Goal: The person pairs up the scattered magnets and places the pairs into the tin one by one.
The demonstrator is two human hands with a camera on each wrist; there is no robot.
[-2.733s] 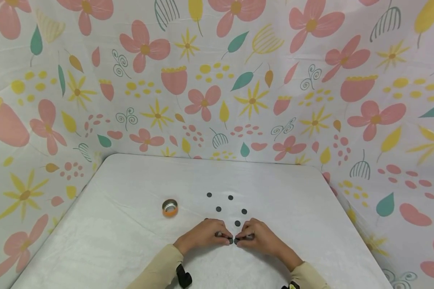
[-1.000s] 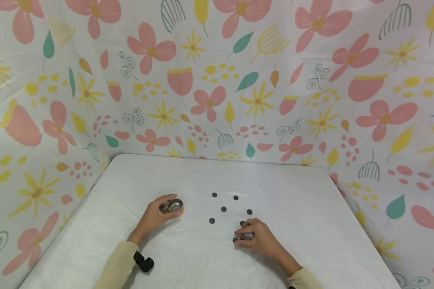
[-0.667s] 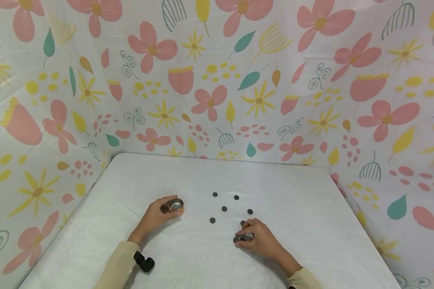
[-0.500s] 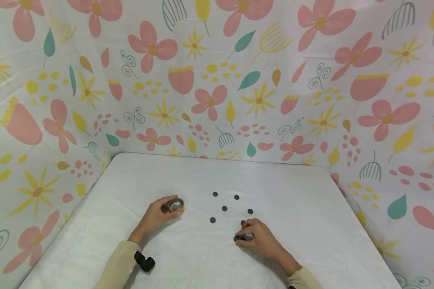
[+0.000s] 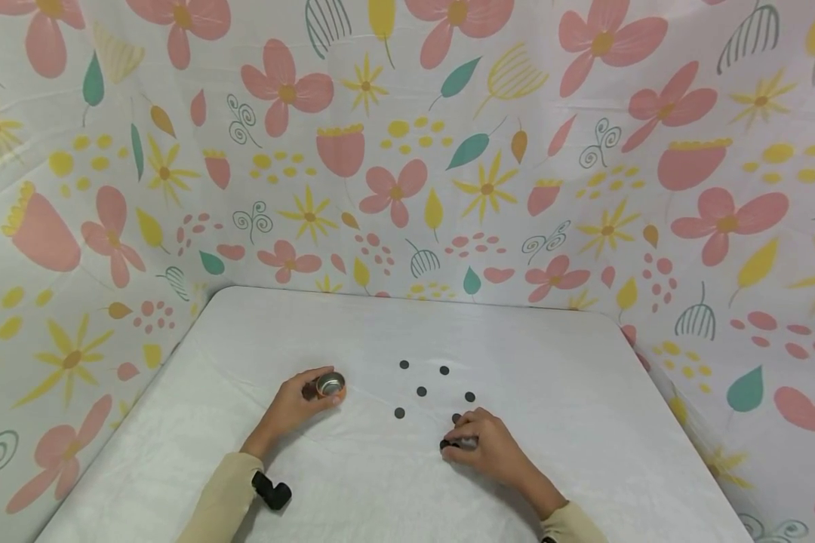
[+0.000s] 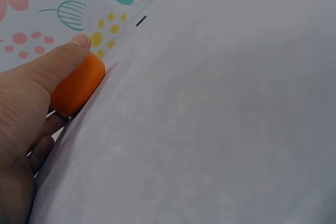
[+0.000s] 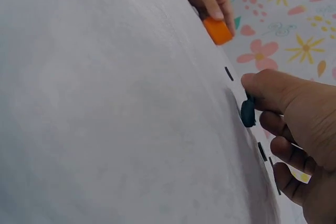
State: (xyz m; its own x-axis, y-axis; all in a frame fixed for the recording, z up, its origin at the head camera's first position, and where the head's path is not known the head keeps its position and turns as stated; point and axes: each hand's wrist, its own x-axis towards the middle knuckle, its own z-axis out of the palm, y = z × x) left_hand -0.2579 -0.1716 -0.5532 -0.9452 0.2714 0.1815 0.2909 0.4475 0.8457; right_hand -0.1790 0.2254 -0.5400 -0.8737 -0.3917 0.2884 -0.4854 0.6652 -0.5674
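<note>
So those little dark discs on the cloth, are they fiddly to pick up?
Probably. Each dark disc lies thin and flat on the white cloth, so fingertips likely must pinch an edge, as the right hand does. They look light, and should slide rather than roll.

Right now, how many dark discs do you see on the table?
7: four behind, one left, two at the right hand; more may be hidden.

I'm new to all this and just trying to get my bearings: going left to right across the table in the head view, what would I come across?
Left hand → small orange tin it holds → loose dark disc → right hand, pinching a dark disc at its fingertips.
</note>
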